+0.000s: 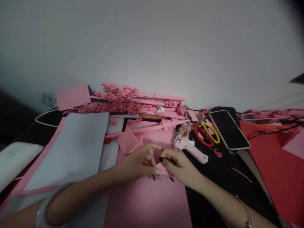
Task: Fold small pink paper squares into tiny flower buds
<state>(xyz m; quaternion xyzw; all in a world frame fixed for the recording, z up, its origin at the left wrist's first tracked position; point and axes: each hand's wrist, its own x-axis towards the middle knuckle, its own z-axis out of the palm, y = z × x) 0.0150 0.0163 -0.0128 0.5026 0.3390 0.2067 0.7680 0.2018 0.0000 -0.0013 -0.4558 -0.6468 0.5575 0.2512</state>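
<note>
Left hand and right hand are drawn close, fingers curled, pinching a small pink paper between them, over a pink sheet. The glue gun lies just beyond the right hand, scissors and phone farther off. Paper flowers lie heaped well beyond both hands.

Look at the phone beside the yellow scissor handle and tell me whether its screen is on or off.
Off, it seems: the phone lies face up, its screen plain black with nothing lit.
</note>
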